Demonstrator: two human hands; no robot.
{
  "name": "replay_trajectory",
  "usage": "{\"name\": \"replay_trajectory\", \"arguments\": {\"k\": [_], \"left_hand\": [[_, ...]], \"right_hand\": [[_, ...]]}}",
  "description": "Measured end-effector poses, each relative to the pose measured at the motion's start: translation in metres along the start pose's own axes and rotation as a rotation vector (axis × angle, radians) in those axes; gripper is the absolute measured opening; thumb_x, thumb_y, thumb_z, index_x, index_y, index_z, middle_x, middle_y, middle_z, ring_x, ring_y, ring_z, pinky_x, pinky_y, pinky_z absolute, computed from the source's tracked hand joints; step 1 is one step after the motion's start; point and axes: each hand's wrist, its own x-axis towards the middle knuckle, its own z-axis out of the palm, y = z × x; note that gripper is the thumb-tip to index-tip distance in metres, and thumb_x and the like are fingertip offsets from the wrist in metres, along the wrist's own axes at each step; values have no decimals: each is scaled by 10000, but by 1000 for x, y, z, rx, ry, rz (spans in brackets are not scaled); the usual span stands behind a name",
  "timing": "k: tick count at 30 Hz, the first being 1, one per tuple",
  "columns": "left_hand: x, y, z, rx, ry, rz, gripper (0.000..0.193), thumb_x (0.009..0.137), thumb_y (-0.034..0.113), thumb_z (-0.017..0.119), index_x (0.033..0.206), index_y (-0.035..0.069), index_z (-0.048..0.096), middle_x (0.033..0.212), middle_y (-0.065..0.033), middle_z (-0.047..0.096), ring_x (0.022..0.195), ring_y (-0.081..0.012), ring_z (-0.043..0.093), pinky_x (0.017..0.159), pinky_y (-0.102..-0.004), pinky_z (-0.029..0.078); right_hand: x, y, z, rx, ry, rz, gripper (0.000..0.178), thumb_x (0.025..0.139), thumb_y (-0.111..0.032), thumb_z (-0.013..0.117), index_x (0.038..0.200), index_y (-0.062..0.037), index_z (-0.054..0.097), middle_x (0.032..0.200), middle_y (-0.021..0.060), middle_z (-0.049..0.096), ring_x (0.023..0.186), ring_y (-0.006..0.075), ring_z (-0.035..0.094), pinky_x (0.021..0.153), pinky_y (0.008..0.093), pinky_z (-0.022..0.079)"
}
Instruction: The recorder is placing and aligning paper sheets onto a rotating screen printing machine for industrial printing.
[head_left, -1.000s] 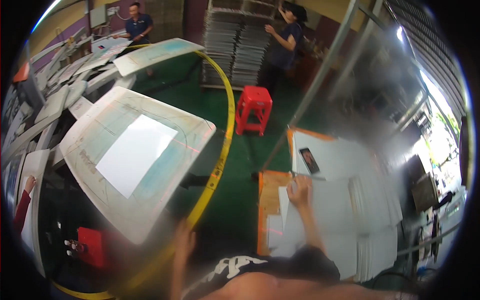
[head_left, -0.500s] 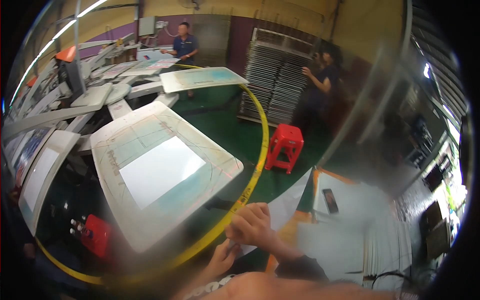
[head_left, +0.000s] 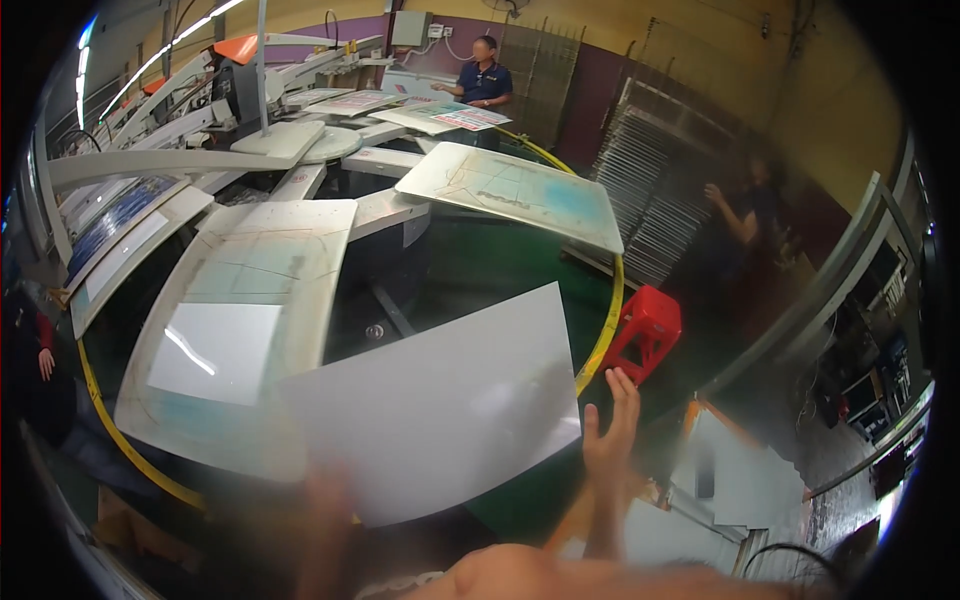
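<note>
White, faintly glossy and unfolded, the large sheet (head_left: 450, 400) is at the near middle, its left corner overlapping the pale pallet (head_left: 250, 240) in view. The left hand (head_left: 328, 495) blurs at the sheet's near left edge; whether it pinches, I cannot tell. The right hand (head_left: 612, 425) is spread just beside the right edge, contact unclear. Good handling probably means supporting opposite edges evenly, keeping the sheet unbent and clear of the yellow rail (head_left: 603, 350).
</note>
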Motion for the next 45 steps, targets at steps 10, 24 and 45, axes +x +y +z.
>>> {"name": "replay_trajectory", "arguments": {"k": [10, 24, 45], "left_hand": [[15, -17, 55, -337, -141, 17, 460, 954, 165, 530, 1339, -17, 354, 1233, -131, 536, 1116, -226, 542, 977, -371, 424], [60, 2, 151, 643, -185, 378, 380, 828, 12, 603, 1206, 16, 561, 1284, -169, 530, 1184, -321, 523, 976, -360, 420], [67, -4, 128, 991, -72, 424, 300, 797, 35, 655, 1089, -17, 607, 1239, -144, 562, 1130, -328, 547, 938, -381, 448]], "right_hand": [[11, 122, 61, 982, -806, 397, 417, 959, -103, 475, 1341, -14, 333, 1150, 120, 560, 1047, 160, 543, 921, 304, 411], [142, 274, 158, 775, -723, 383, 404, 936, -46, 491, 1324, -7, 385, 1127, 126, 615, 984, 149, 605, 868, 284, 469], [140, 189, 245, 672, -931, 504, 471, 947, -104, 512, 1378, 12, 361, 1017, 119, 660, 920, 120, 605, 835, 228, 447]]}}
